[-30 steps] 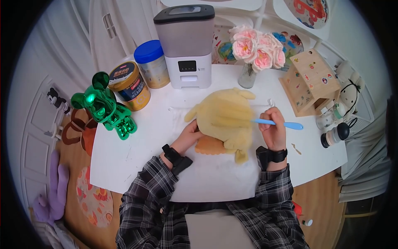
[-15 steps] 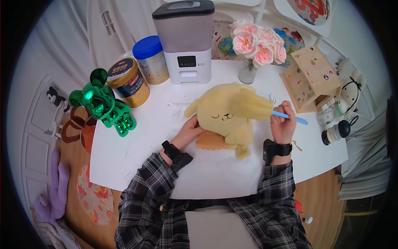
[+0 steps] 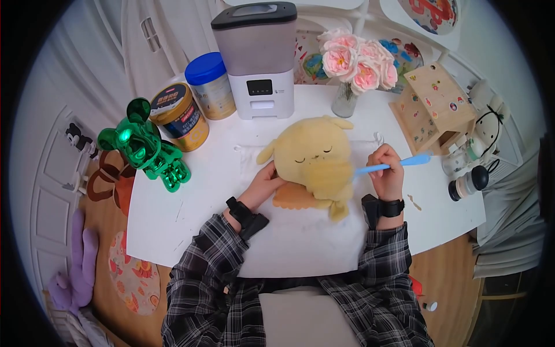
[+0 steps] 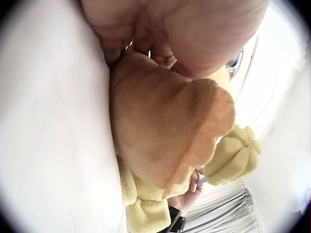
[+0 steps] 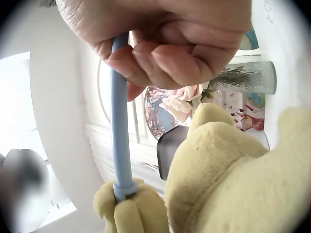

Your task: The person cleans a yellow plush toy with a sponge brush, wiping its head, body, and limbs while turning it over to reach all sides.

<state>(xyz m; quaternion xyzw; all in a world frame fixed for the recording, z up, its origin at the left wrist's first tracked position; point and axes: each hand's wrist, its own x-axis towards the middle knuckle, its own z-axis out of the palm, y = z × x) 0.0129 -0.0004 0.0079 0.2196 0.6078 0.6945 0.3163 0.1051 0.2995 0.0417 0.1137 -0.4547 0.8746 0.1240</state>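
A yellow plush toy (image 3: 312,151) with a sleeping face and an orange scalloped part (image 4: 160,121) leans on a white cloth (image 3: 300,248). My left hand (image 3: 264,186) grips its left lower side, fingers partly hidden behind the toy. In the left wrist view the same hand (image 4: 180,29) is curled at the orange part. The fingers of my right hand (image 3: 386,171) are curled round a light blue handle (image 5: 121,131), whose lower end meets a yellow piece (image 5: 141,208) in the right wrist view. In the head view the toy's front is blurred near the handle's end.
Behind the toy stand a white dispenser (image 3: 263,95), a blue-lidded can (image 3: 211,87), a gold can (image 3: 180,118) and a vase of pink roses (image 3: 345,101). A green bear figure (image 3: 144,147) is at left; a wooden house (image 3: 433,110) and a black-lidded jar (image 3: 469,184) are at right.
Over the last half second my right hand moved slightly left and down, and the handle now tilts up to the right. The yellow part at its end swung down across the toy's lower face.
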